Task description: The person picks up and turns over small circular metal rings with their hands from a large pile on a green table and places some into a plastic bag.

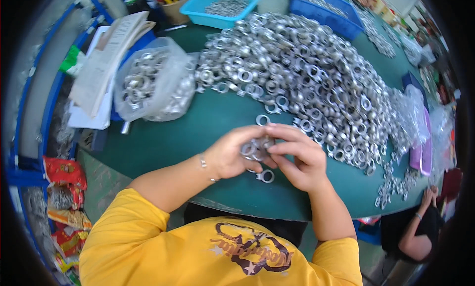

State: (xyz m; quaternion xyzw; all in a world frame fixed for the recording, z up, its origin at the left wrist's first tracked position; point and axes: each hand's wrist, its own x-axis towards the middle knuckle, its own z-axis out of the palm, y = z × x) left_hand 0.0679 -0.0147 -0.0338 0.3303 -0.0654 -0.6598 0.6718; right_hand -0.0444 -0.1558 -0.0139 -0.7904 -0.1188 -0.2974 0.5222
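My left hand [228,152] and my right hand [303,160] meet over the green table [168,152]. Between them they hold a few silver metal ring fittings [253,148], bunched together; their exact number is hidden by the fingers. My left hand cups the rings from the side, while my right thumb and fingers pinch at them. One loose metal ring [262,119] lies just beyond the fingertips, and another ring [266,176] lies on the table below my hands. A large heap of similar rings [297,73] spreads beyond my hands and to the right.
A clear plastic bag [183,95] of rings stands at the left beside stacked papers [106,63]. Light-blue [198,14] and dark-blue bins [341,24] with metal parts sit at the back. Another person's arm [418,231] shows at the lower right, near a purple tray [421,150].
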